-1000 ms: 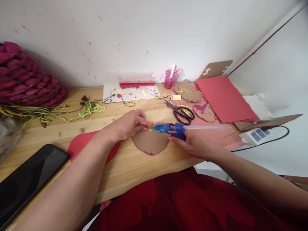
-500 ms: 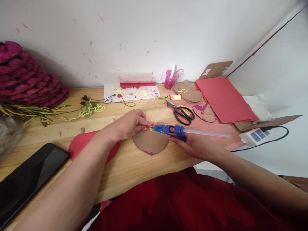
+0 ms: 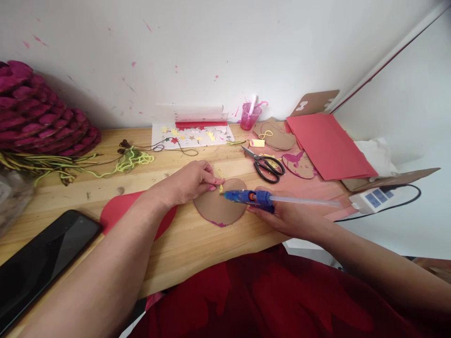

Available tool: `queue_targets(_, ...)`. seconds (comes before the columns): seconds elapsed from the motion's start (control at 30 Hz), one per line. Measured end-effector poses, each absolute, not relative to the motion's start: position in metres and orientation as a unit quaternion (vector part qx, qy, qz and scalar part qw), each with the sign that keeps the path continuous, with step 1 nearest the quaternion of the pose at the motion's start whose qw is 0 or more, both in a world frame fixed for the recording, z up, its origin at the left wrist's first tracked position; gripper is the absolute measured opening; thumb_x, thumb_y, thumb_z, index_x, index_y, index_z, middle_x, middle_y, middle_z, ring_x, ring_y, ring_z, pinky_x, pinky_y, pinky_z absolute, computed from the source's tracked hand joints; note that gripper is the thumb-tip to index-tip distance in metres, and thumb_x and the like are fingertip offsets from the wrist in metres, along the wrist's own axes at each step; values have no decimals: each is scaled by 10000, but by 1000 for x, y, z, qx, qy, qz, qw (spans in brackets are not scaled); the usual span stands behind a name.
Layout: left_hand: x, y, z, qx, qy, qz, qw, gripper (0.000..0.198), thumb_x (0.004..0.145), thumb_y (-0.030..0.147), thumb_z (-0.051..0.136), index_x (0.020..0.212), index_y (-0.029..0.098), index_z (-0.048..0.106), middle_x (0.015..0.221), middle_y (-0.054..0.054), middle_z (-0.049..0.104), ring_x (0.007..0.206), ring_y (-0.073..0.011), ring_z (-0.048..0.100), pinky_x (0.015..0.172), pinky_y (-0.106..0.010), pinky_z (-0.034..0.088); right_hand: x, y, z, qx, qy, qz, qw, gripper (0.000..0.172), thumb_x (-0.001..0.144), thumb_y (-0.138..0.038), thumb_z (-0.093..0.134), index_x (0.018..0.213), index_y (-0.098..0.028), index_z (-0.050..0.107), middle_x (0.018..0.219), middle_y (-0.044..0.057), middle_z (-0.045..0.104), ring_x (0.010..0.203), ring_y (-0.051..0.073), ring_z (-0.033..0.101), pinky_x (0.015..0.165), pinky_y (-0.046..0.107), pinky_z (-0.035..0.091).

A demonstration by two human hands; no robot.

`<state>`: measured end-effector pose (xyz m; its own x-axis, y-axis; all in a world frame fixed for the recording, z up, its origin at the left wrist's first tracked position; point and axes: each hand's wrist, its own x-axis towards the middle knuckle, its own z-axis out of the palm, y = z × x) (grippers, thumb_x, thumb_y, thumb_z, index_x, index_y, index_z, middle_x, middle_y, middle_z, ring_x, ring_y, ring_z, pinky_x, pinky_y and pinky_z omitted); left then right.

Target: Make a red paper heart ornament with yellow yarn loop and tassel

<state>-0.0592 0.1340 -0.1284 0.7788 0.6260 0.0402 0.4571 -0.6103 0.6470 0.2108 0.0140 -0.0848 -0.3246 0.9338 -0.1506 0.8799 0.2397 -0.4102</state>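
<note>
A brown cardboard heart (image 3: 218,206) lies on the wooden table (image 3: 197,244). My left hand (image 3: 190,180) pinches a small loop of yellow string (image 3: 221,180) against the heart's top notch. My right hand (image 3: 285,213) grips a blue hot glue gun (image 3: 248,197), held level over the heart. Its nozzle points left and sits just below the string and my left fingertips. A clear glue stick (image 3: 303,202) sticks out of the gun's back end to the right.
Black scissors (image 3: 266,165), more cardboard hearts (image 3: 278,136), red paper sheets (image 3: 327,145) and a pink cup (image 3: 249,115) lie behind. A white power strip (image 3: 373,197) sits at right. A black phone (image 3: 38,263) and pink flower piece (image 3: 42,117) are at left.
The glue gun has dropped slightly and drawn a little away from the string, its nozzle now lower over the heart. My left hand has stayed in place on the string.
</note>
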Motion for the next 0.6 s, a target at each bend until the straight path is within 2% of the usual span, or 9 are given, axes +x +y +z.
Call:
queue_targets(0.1,-60,134,-127,885,316,132,314,286,905,221,644,1139,268,802,1031,-49,696,925,-174,630,836,-273,484,211,15,-84,-608,-752,249,62,425,970,-581,492,949,-236,739,688,42,710,593,223,635,534,313,401)
queue_targets(0.23,-62,133,-124,880,330,139,312,309,893,241,658,1176,257,784,1045,-54,702,946,-182,656,859,-283,504,210,22,-85,-610,-736,277,96,381,958,-539,533,968,-225,748,792,41,762,691,232,678,612,317,474)
queue_targets(0.33,-62,130,-123,865,339,172,328,360,866,261,687,1217,224,755,1062,-64,712,929,-186,684,858,-294,528,209,24,-85,-603,-741,276,108,365,958,-512,548,952,-205,747,784,32,761,685,213,672,642,311,488)
queue_targets(0.43,-61,127,-123,830,334,205,397,411,856,232,666,1263,199,720,1107,-79,726,909,-183,713,841,-300,559,210,22,-84,-596,-744,277,120,333,963,-472,553,975,-203,749,803,24,770,719,210,683,678,308,502)
queue_targets(0.5,-61,126,-123,822,320,200,426,429,852,203,646,1276,209,712,1135,-75,741,933,-186,722,870,-313,566,211,20,-85,-598,-741,281,124,330,965,-474,554,993,-211,753,835,21,782,744,215,694,685,308,507)
queue_targets(0.6,-63,127,-120,836,311,181,415,465,838,183,654,1296,243,709,1128,-52,763,994,-197,716,939,-333,553,213,18,-86,-597,-738,289,126,323,966,-466,561,1027,-215,754,896,27,798,792,229,718,693,309,511)
